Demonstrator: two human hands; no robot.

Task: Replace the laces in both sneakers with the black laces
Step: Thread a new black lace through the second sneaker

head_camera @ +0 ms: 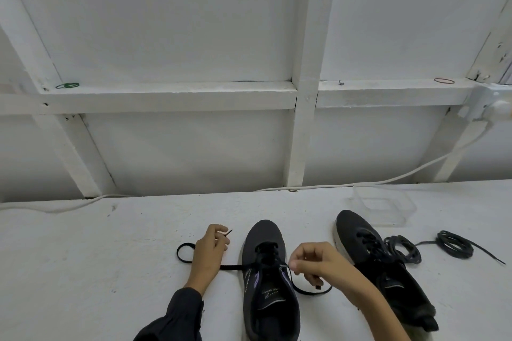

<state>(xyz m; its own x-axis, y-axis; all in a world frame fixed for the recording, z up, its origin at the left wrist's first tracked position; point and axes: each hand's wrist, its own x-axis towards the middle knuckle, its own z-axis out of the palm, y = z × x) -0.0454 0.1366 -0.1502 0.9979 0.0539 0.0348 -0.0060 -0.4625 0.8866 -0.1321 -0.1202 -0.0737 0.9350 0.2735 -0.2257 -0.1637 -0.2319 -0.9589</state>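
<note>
Both hands are out front with fingers curled. Left hand [210,250], dark sleeve [177,313] on the forearm, pinches the black lace [235,267] tip. Right hand [313,263], bare forearm, pinches it too.

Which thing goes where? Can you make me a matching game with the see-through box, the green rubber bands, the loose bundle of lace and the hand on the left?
Things
1. clear box
2. green rubber bands
3. coiled lace
4. left hand

Places or states
A. on the white wall ledge, far left
B. pinching the tip of the black lace, left of the middle sneaker
C. on the table, behind the right-side sneaker
D. lying on the table at the far right

Pairs: 1-C, 2-A, 3-D, 4-B
</note>
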